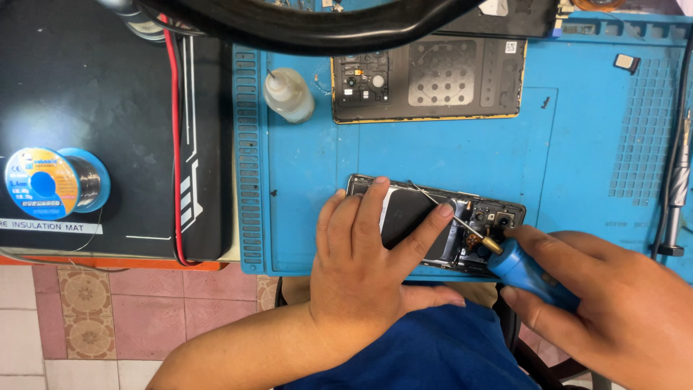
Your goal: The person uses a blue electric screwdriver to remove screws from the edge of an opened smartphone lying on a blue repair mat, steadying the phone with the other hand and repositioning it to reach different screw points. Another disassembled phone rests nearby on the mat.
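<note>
Blue repair mat (303, 166) covered bench, black mat (108, 94) at 9 o'clock. Opened phone (404, 217) lay near mat's 6 o'clock edge. Left hand (361, 267) pressed flat on phone, fingers (369, 206) spread, gripping nothing. Right hand (613, 303) at 4 o'clock, fingers curled tight round blue-handled screwdriver (523, 271), tip on phone's camera end. Detached back cover (433, 79) at 12 o'clock, squeeze bottle (287, 95) beside it.

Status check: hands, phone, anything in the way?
Left hand pressed flat on opened phone. Right hand grips blue screwdriver, tip at phone's camera end. Nothing in the way; squeeze bottle stands apart.
</note>
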The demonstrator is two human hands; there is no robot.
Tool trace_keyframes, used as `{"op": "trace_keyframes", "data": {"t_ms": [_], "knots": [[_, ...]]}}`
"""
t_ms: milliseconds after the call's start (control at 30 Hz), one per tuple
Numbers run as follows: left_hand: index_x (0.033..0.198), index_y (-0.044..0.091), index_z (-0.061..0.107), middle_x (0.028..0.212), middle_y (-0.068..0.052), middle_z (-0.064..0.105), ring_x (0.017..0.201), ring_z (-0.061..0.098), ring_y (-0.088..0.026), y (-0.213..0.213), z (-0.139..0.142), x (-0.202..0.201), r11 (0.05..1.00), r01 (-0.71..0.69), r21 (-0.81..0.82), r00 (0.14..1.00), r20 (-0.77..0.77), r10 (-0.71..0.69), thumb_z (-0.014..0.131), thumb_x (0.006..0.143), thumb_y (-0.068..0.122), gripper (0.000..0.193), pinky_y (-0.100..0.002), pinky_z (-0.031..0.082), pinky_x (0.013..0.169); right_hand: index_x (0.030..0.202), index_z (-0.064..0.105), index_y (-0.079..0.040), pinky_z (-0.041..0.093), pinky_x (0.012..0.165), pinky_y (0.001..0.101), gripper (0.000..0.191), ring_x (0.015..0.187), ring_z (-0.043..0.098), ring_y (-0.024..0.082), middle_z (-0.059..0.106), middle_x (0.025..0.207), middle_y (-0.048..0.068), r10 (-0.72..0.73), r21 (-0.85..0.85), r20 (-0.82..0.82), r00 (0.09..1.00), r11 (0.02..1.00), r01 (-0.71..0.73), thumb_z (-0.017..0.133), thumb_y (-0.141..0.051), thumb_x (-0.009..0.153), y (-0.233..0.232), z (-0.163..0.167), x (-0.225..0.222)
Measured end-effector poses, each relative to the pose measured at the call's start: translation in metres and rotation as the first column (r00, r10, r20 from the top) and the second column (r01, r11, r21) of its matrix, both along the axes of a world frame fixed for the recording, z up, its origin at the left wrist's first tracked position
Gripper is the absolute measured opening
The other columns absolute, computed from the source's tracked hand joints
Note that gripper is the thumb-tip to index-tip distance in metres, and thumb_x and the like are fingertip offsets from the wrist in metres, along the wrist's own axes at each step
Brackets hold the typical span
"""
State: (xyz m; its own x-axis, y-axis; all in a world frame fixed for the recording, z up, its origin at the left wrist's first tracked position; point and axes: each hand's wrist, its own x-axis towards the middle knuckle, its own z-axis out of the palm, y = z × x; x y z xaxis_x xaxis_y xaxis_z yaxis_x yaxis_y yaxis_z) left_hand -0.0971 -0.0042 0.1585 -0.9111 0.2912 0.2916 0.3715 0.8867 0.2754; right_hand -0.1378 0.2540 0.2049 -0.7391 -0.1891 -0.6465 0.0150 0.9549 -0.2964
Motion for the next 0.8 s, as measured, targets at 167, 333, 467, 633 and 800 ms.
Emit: {"op": "trace_keyframes", "data": {"t_ms": [167,333,467,633,800], "knots": [[0.157,0.037,0.045,0.147,-0.023,0.043,0.126,0.044,-0.041,0.0,0.001,0.0,1.0,-0.009,-0.011,1.0,-0.004,0.009,0.063,0.076,0.089,0.098,-0.061,0.039,0.115,0.145,0.064,-0.02,0.059,0.052,0.0333,0.08,0.063,0.07,0.019,0.073,0.09,0.003,0.037,-0.035,-0.049,0.998,0.999,-0.038,0.085,-0.047,0.072,0.0,0.001,0.001],[0.158,0.038,0.044,0.148,-0.022,0.043,0.126,0.043,-0.04,0.0,0.001,0.001,1.0,-0.012,-0.023,1.0,-0.008,0.011,0.064,0.078,0.087,0.096,-0.061,0.039,0.115,0.147,0.062,-0.02,0.059,0.054,0.0347,0.083,0.064,0.074,0.021,0.076,0.098,0.004,0.046,0.013,-0.056,0.997,0.999,-0.045,0.084,-0.05,0.073,-0.007,0.002,0.006],[0.158,0.039,0.045,0.148,-0.021,0.042,0.128,0.043,-0.039,0.0,0.002,0.003,1.0,-0.026,-0.011,1.0,0.011,0.026,0.064,0.077,0.086,0.096,-0.06,0.039,0.116,0.148,0.06,-0.025,0.061,0.058,0.0336,0.08,0.067,0.072,0.018,0.076,0.097,0.002,-0.01,0.116,0.035,0.999,0.993,0.006,0.087,-0.051,0.077,-0.011,0.007,0.007],[0.156,0.038,0.048,0.149,-0.021,0.04,0.127,0.042,-0.039,0.0,0.003,0.004,0.999,-0.028,0.02,1.0,0.013,0.028,0.067,0.076,0.084,0.095,-0.06,0.038,0.116,0.143,0.064,-0.022,0.06,0.055,0.0343,0.075,0.063,0.072,0.02,0.076,0.095,0.004,-0.037,0.09,-0.051,0.998,0.995,0.041,0.088,-0.048,0.077,-0.013,0.006,0.012],[0.156,0.036,0.049,0.151,-0.023,0.039,0.128,0.042,-0.04,0.001,0.006,0.005,0.998,-0.02,0.056,0.998,0.053,0.017,0.072,0.073,0.08,0.097,-0.062,0.036,0.115,0.136,0.065,-0.016,0.06,0.055,0.0348,0.073,0.066,0.072,0.021,0.076,0.093,0.006,-0.037,0.039,-0.097,0.995,0.998,0.041,0.086,-0.046,0.073,-0.006,-0.002,0.018]]}}
